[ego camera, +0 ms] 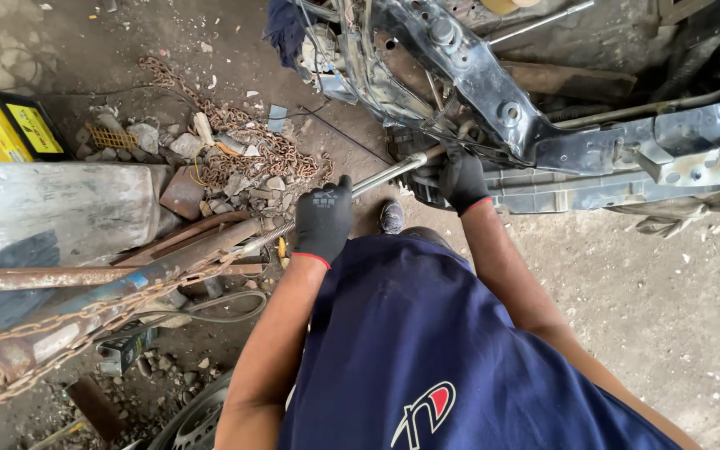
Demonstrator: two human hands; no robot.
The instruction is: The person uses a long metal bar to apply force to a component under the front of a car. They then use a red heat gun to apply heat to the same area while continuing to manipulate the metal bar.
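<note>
Both of our gloved hands are closed on one long metal rod (377,177): the left hand (323,220) is wrapped around its lower stretch, the right hand (462,179) clamped near its upper end, right where the rod meets the bent car frame (493,108). The rod runs on a slant from the rusty blue tool body (127,287) at our left up to the torn dark sheet metal ahead of us. Its shaft looks threaded below the left hand, though we cannot tell this for sure.

As for progress, we judge the rod already set between tool and frame, with its far tip seated against or just under the crumpled panel; the exact contact is hidden by the right glove. The frame itself is still badly buckled, with loose wires hanging from it, so the straightening or prying looks barely begun, if at all.

Around us, a rusty chain (243,142) lies heaped over rubble on the dirt floor, and another chain (60,333) is wound along the tool body. A yellow box (10,125) sits at far left, well apart from the work.
</note>
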